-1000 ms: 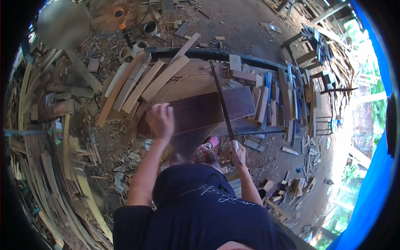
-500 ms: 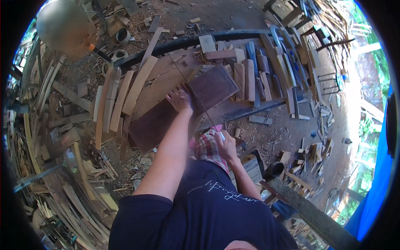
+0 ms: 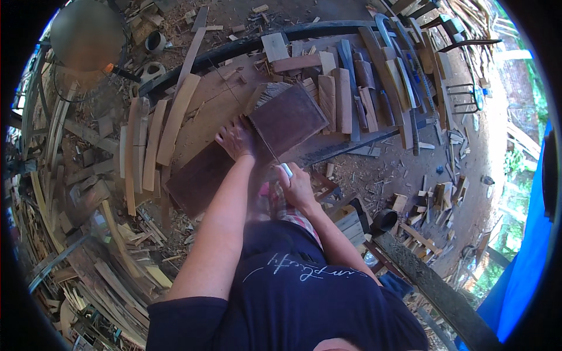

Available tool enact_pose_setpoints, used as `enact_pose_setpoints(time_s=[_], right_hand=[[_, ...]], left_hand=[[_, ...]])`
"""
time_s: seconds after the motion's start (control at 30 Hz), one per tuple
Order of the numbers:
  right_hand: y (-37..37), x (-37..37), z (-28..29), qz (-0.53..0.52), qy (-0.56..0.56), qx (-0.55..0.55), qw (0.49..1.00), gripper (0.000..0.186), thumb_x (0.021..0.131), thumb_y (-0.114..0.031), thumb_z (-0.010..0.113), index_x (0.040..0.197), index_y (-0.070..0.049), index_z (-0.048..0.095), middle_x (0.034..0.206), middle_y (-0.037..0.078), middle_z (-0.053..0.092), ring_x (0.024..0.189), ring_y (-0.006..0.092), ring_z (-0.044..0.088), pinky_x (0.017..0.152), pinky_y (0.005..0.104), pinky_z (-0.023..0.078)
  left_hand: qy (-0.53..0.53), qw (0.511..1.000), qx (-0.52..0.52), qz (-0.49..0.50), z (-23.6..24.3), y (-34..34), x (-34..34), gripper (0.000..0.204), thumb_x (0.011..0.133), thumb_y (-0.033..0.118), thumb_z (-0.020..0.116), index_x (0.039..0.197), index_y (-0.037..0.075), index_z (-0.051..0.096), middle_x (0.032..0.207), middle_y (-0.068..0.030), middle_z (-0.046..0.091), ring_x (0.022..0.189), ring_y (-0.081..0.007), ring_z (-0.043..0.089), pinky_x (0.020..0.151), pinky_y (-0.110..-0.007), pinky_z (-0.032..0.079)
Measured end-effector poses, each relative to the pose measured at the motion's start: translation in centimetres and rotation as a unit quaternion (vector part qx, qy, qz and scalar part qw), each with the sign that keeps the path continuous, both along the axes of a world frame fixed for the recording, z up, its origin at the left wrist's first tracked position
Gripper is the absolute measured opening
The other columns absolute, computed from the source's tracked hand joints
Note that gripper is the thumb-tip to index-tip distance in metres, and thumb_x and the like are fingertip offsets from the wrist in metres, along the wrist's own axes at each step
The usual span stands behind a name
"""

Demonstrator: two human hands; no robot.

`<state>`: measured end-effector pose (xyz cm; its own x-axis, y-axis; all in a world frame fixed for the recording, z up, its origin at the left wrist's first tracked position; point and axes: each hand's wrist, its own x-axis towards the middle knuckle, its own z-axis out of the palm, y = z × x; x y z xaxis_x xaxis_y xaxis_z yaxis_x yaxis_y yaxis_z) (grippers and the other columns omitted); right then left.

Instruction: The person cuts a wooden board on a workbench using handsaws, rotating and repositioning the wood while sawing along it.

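A wide dark-brown wooden board [image 3: 202, 178] lies slanting across the bench in front of me. My left hand [image 3: 237, 141] rests flat on top of it, fingers spread, just left of a saw cut. In my right hand [image 3: 297, 187] is the pale handle of a hand saw [image 3: 266, 142], gripped with the fingers wrapped round it. The thin toothed blade crosses the board, its far end reaching out over the bench top. Behind the board, partly covered by it, sits a round-edged wood block [image 3: 270, 93].
Wood strips [image 3: 178, 120] line the bench's left side; several blocks and slats [image 3: 343, 99] lie on its right. A dark beam [image 3: 234, 47] edges the far side. Offcuts [image 3: 442, 202] litter the floor at right, near a black pot [image 3: 384, 220]. Something round at upper left is blurred.
My right hand has pushed the saw forward and left, so its handle is now closer to the board. My left hand stays on the board. The whole view has shifted slightly.
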<state>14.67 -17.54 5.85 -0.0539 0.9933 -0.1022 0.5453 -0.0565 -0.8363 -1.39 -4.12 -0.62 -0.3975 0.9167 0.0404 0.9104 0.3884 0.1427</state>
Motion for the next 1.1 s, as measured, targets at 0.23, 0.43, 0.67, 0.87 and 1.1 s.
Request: enact_pose_setpoints(time_s=[0.23,0.43,0.67,0.87,1.1], right_hand=[[-4.4,2.9,4.6,-0.025,-0.027,-0.151,0.988,0.035,0.093,-0.036,0.059,0.09,-0.002,0.057,0.081,0.024,0.062,0.077,0.0443,0.061,0.067,0.0496,0.049],[-0.4,0.5,1.1,0.016,-0.037,-0.06,0.997,0.033,0.094,-0.034,0.057,0.093,-0.001,0.059,0.077,0.024,0.06,0.077,0.0448,0.062,0.066,0.0498,0.048],[-3.9,2.8,5.1,-0.001,-0.079,-0.18,0.98,0.037,0.095,-0.035,0.054,0.097,0.002,0.059,0.08,0.024,0.061,0.077,0.0455,0.061,0.067,0.0501,0.047],[-0.5,0.7,3.1,0.016,-0.017,-0.079,0.997,0.04,0.096,-0.036,0.053,0.095,0.003,0.058,0.079,0.023,0.062,0.077,0.0459,0.061,0.067,0.0492,0.047],[-3.7,3.7,4.6,-0.033,0.032,-0.186,0.981,0.04,0.097,-0.036,0.052,0.091,0.002,0.061,0.081,0.026,0.063,0.076,0.0461,0.061,0.067,0.0487,0.047]], left_hand=[[0.038,0.999,0.027,0.001,-0.4,-0.2,0.1,0.026,0.096,0.034,0.047,0.095,0.017,0.066,0.089,-0.0047,0.065,0.093,-0.0228,0.057,0.09,-0.042,0.034],[0.022,0.998,0.064,0.006,-0.4,0.0,0.0,0.025,0.096,0.033,0.047,0.095,0.017,0.066,0.09,-0.0048,0.064,0.094,-0.0231,0.057,0.09,-0.041,0.034],[0.028,0.998,0.052,0.003,-0.6,-0.2,0.1,0.024,0.096,0.032,0.047,0.097,0.017,0.067,0.093,-0.0058,0.067,0.095,-0.0229,0.056,0.091,-0.041,0.033],[0.024,0.997,0.064,0.026,-0.5,0.2,-0.5,0.023,0.096,0.028,0.046,0.1,0.017,0.066,0.092,-0.006,0.066,0.096,-0.0232,0.056,0.093,-0.042,0.032],[-0.001,1.0,-0.019,-0.017,-0.1,-0.4,0.2,0.025,0.094,0.021,0.044,0.107,0.018,0.065,0.103,-0.0036,0.066,0.105,-0.0223,0.055,0.094,-0.043,0.033]])
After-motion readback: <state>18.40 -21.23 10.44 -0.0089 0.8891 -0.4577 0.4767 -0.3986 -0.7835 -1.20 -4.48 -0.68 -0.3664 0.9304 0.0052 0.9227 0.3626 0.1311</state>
